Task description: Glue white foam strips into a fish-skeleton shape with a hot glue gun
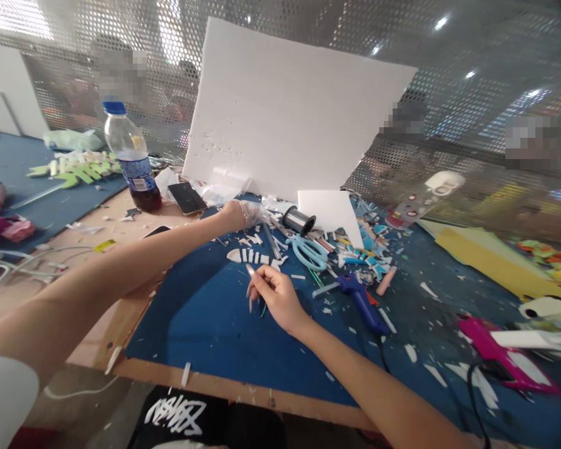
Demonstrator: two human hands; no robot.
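My left hand (239,215) reaches to the back of the blue mat (196,312), its fingers hidden in or behind crumpled clear plastic (257,213); what they hold cannot be made out. My right hand (275,292) hovers over the middle of the mat, thumb and index finger pressed together, and anything between them is too small to name. Just beyond it lies a row of small white foam pieces (250,255) with a rounded piece at its left end. Light blue scissors (310,252) and a spool of wire (298,220) lie behind my right hand.
A blue glue gun (362,302) with a black cord lies to the right. Foam scraps (374,240) cover the back right. A bottle (133,162) and a phone (187,197) stand and lie at the back left. A white foam board (290,112) leans behind.
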